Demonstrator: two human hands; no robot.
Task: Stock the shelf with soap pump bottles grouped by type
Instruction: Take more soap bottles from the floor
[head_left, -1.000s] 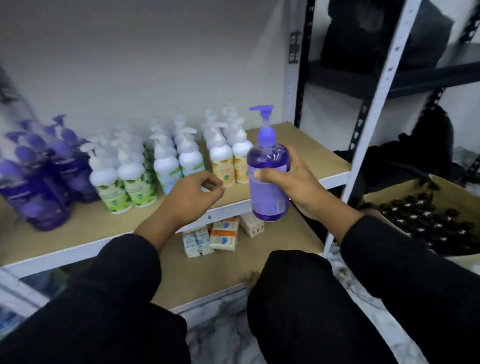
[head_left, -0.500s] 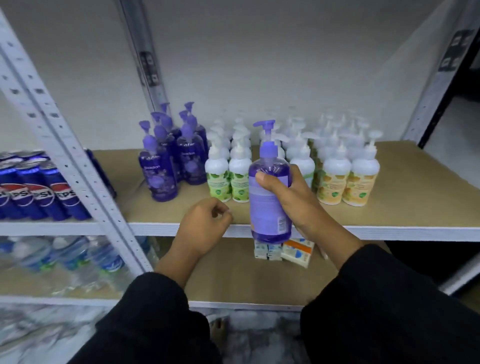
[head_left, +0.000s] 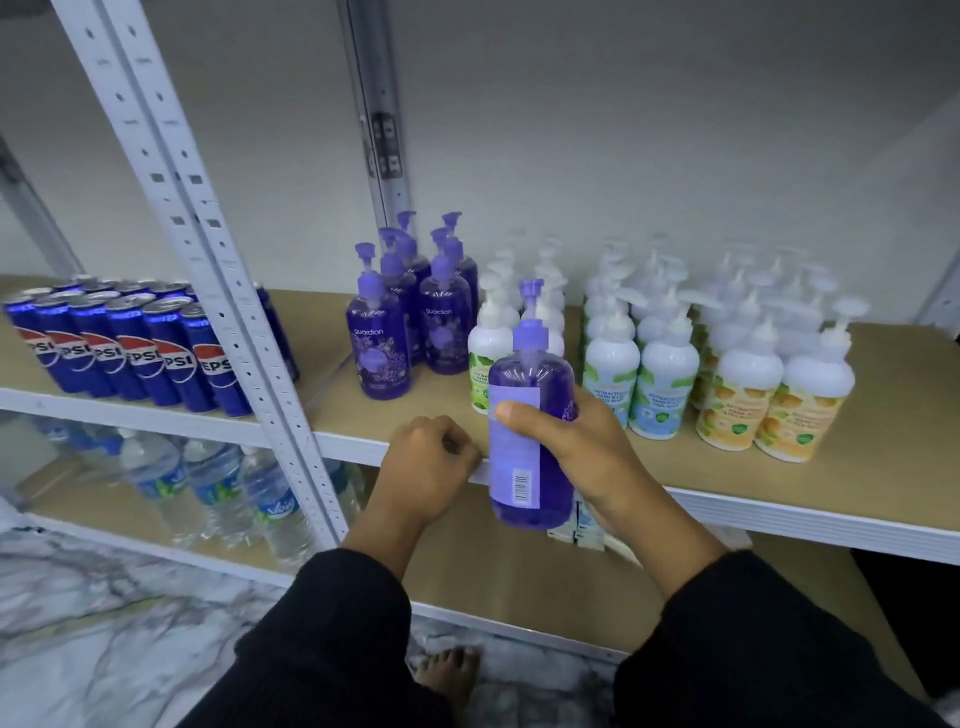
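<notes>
My right hand (head_left: 576, 457) grips a purple bottle (head_left: 530, 395) upright, thumb across its pale back label and fingers wrapped round the far side. I hold it in the air in front of the shelf (head_left: 779, 483), its base below the front edge, its pump overlapping the white bottles behind. My left hand (head_left: 428, 467) is curled into a loose fist with nothing in it, just left of the bottle at the shelf's front edge; I cannot tell whether it touches the edge. On the shelf the other purple bottles (head_left: 379, 353) stand grouped at the left, then white bottles with green labels (head_left: 488, 358), then blue-labelled ones (head_left: 660, 384), then orange-labelled ones (head_left: 737, 410) at the right. In the bay to the left stand Pepsi cans (head_left: 130, 353), with water bottles (head_left: 218, 483) on the level below.
</notes>
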